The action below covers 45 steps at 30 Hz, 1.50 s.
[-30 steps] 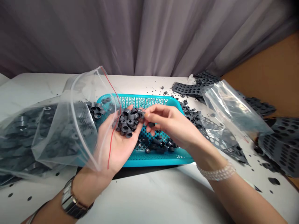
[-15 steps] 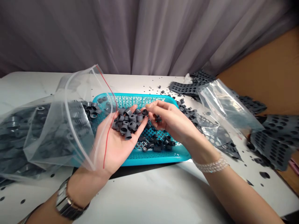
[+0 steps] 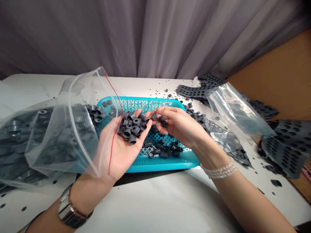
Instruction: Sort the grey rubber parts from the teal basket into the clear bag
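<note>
Your left hand (image 3: 123, 152) lies open over the basket (image 3: 165, 166), palm heaped with caps (image 3: 135, 130); your right hand (image 3: 183, 126) curls its fingers around a few. They look light, firm; pinch outer walls.

Basket (image 3: 165, 167) on table (image 3: 155, 200), curtain (image 3: 155, 35) behind. Caps (image 3: 165, 149) in basket bottom. Person's left hand (image 3: 119, 158) over basket, caps heaped on palm; right hand (image 3: 184, 127) just beside, also over basket, caps among its fingers. Zip-lock bag (image 3: 70, 90) at basket's left, caps inside, mouth overlapping left hand. Right of basket: loose caps, then plastic bag (image 3: 243, 108); perforated sheets (image 3: 286, 145) behind and beyond.
</note>
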Available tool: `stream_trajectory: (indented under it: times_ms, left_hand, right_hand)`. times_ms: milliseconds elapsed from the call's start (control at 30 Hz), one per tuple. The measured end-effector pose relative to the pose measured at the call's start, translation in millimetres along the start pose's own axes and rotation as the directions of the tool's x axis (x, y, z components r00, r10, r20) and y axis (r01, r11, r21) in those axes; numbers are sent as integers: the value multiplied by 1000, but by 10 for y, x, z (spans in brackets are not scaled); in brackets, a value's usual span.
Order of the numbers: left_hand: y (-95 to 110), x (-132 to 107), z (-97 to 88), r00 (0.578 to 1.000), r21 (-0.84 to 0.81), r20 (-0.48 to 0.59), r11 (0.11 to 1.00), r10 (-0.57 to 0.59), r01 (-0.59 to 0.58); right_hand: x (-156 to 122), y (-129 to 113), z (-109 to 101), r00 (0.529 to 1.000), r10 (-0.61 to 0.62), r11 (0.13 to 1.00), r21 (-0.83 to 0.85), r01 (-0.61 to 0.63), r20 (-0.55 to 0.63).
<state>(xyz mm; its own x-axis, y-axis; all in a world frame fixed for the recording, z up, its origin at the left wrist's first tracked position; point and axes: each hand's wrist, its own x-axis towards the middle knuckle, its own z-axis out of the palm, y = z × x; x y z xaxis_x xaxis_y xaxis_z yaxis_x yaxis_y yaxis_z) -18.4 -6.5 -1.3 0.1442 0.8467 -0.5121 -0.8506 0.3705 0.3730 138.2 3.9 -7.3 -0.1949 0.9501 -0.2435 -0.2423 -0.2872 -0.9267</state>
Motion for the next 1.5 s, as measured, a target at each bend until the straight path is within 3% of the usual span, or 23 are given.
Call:
stream_trajectory:
  times_ms: [300,400,467,567,700,900,967,1100,1200,1267,1367,1500]
  left_hand:
    - [-2,12,-22,1000,-9,-9,1000,17,-18]
    - [1,18,-29,1000,-3,-10,1000,26,-26]
    - [1,20,-37,999,1,-11,1000,31,-31]
    - [-2,21,-47,999,5,5,999,41,-41]
    - [0,16,-48,999,25,8,999,44,-44]
    - [8,2,-29,1000,26,-9,999,29,-29]
    - [5,-6,-22,1000,2,-13,1000,19,-19]
    - [1,-17,-12,998,-42,-55,999,2,-4]
    - [3,-12,-10,998,-33,-66,999,-7,5]
    - [4,-7,-10,998,-27,-64,1000,-14,12]
    - [2,-10,-9,999,-28,-34,999,-34,33]
    - [-1,-30,11,999,18,-8,999,-47,47]
  right_hand:
    - [-37,-73,0,999,8,999,-44,-10,-45]
    - [-74,-96,4,999,-16,988,-153,11,-29]
    - [-90,-94,14,995,-98,954,-285,90,-15]
    - [-106,-71,48,955,-297,850,-463,252,-25]
    - [-156,-46,134,863,-506,678,-614,405,11]
    - [-243,-155,183,758,-647,403,-804,436,87]
    - [-234,-250,49,771,-634,312,-892,328,61]
    - [-225,-460,-484,827,-543,135,-987,-89,-148]
    - [-277,-572,-818,881,-422,48,-976,-212,-212]
    - [-317,-610,-847,875,-436,40,-976,-215,-211]
    - [-350,-597,-592,840,-518,99,-986,-130,-163]
    - [-332,-443,-114,904,-419,202,-962,182,83]
